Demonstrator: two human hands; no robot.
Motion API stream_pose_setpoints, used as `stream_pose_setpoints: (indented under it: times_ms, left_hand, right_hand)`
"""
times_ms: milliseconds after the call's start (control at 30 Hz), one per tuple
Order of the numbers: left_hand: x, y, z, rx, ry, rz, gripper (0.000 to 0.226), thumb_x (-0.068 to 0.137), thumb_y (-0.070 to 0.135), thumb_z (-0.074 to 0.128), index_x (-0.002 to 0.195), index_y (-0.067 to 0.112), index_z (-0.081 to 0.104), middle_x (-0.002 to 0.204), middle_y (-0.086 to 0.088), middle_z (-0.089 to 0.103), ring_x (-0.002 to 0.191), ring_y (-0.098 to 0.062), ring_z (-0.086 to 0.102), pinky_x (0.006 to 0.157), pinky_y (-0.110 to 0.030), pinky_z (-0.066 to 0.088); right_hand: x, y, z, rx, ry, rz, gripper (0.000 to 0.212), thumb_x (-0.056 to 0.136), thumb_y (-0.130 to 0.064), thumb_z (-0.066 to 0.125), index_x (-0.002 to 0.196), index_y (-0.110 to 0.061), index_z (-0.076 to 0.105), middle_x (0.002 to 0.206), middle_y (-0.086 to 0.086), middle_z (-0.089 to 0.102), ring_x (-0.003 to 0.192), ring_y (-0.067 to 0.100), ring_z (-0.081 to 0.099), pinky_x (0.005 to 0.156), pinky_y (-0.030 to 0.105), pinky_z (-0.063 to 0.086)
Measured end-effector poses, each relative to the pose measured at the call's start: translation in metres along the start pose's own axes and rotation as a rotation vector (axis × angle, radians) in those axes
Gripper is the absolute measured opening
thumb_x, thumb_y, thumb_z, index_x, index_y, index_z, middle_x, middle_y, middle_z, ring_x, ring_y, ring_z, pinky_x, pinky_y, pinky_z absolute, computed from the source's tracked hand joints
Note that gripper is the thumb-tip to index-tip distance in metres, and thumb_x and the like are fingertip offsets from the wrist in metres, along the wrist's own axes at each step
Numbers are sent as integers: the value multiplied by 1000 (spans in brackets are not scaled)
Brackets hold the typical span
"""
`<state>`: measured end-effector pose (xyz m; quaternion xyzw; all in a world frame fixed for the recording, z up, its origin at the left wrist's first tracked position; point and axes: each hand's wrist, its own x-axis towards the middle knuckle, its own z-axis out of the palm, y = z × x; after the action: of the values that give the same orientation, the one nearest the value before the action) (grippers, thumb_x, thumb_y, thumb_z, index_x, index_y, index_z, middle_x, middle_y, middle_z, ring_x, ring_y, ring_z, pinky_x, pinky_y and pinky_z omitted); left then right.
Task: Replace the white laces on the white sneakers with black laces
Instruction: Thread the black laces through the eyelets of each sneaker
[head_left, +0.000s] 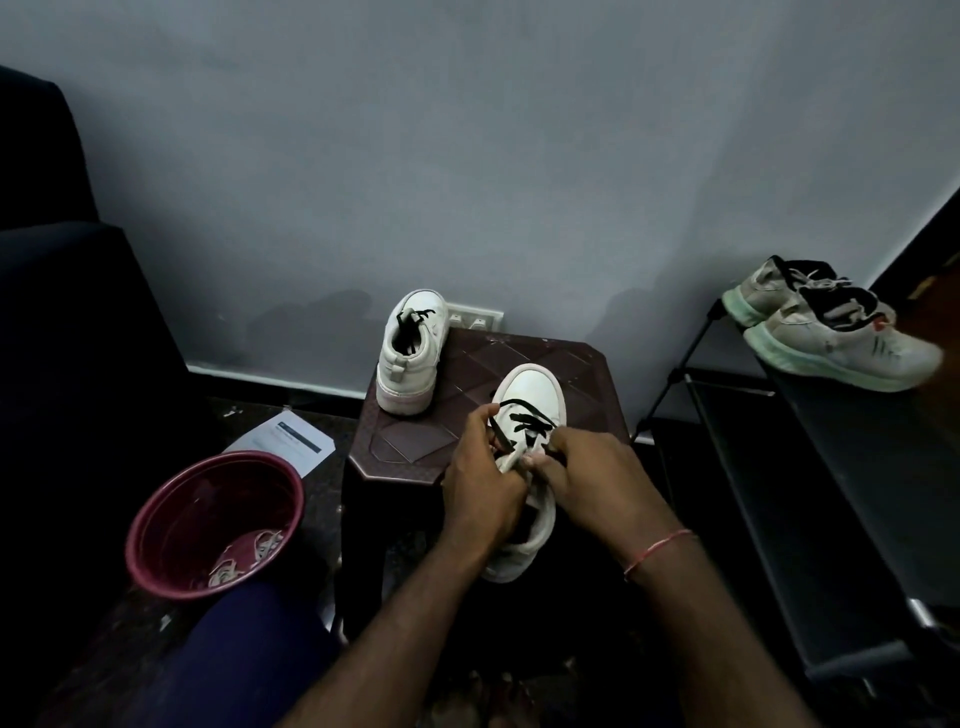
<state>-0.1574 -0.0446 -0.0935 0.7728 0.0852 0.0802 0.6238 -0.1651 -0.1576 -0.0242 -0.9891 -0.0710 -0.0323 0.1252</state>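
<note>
A white sneaker (532, 387) lies toe-away on the brown plastic stool (415, 441), its heel hanging over the near edge. A black lace (522, 418) crosses its lower eyelets. My left hand (480, 488) pinches the black lace at the left side of the tongue. My right hand (587, 475) pinches the lace at the right eyelets. A second white sneaker (410, 351) with black laces stands upright at the stool's far left corner. Loose white laces (249, 558) lie in the maroon bucket (156, 525).
A pair of worn white running shoes (831, 332) sits on a black rack (831, 467) at the right. A sheet of paper (291, 441) lies on the floor behind the bucket. A dark sofa (67, 312) fills the left. The grey wall stands just behind the stool.
</note>
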Motion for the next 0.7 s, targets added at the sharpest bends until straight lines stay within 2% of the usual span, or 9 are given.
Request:
stream_pose_setpoints:
  times_ms: [67, 133, 200, 267, 333, 400, 500, 700]
  left_hand:
    - [-1, 2, -1, 11, 8, 11, 58, 65, 28, 58, 121, 36, 43, 96, 6, 64, 93, -20, 63, 84, -43, 52]
    - [-1, 6, -3, 18, 11, 7, 57, 69, 26, 59, 124, 32, 43, 88, 9, 60, 90, -21, 62, 83, -44, 51]
    - [-1, 10, -4, 29, 13, -9, 59, 70, 26, 62, 126, 28, 44, 85, 9, 57, 87, -23, 62, 83, -46, 51]
    - [1, 13, -4, 28, 23, -48, 62, 64, 31, 61, 125, 27, 47, 84, 9, 56, 87, -25, 61, 83, -47, 51]
    - [3, 14, -3, 57, 22, -70, 58, 62, 33, 59, 119, 27, 51, 87, 7, 59, 89, -24, 62, 85, -46, 51]
    - [4, 16, -3, 99, 6, -59, 50, 67, 25, 59, 117, 27, 58, 95, 3, 61, 93, -24, 61, 87, -44, 50]
    - [3, 16, -4, 181, -13, -16, 43, 74, 8, 59, 111, 30, 65, 100, 0, 58, 95, -24, 60, 85, -42, 50]
    - [3, 22, -4, 283, -6, -48, 52, 72, 7, 54, 116, 31, 66, 109, 0, 60, 102, -23, 60, 88, -37, 50]
  right_hand:
    - [-1, -5, 0, 62, 3, 32, 41, 91, -48, 54, 65, -17, 48, 74, 5, 65, 81, 26, 61, 63, 31, 34]
    - [-4, -11, -5, 343, -72, 30, 41, 93, -41, 57, 61, -16, 51, 58, -2, 56, 61, 16, 55, 57, 29, 33]
    - [-10, -19, -15, 967, -98, 36, 36, 95, -32, 58, 64, -14, 54, 55, 1, 52, 51, 12, 48, 52, 25, 36]
    - [-15, -26, -33, 1581, -21, 136, 33, 95, -29, 55, 68, -11, 50, 50, 0, 49, 44, 10, 47, 48, 20, 40]
    - [-15, -24, -47, 1860, 132, 181, 30, 88, -36, 53, 68, -14, 48, 46, -7, 41, 39, 5, 37, 43, 18, 34]
    - [-12, -21, -57, 1991, 234, 164, 26, 82, -41, 54, 72, -17, 51, 50, -9, 40, 39, 3, 34, 44, 17, 31]
    - [-11, -21, -58, 2056, 279, 154, 23, 82, -39, 54, 78, -17, 51, 53, -8, 44, 39, 2, 37, 43, 16, 34]
    - [-9, -36, -72, 2096, 270, 35, 23, 89, -35, 50, 78, -15, 50, 52, -8, 37, 41, 4, 33, 45, 18, 34]
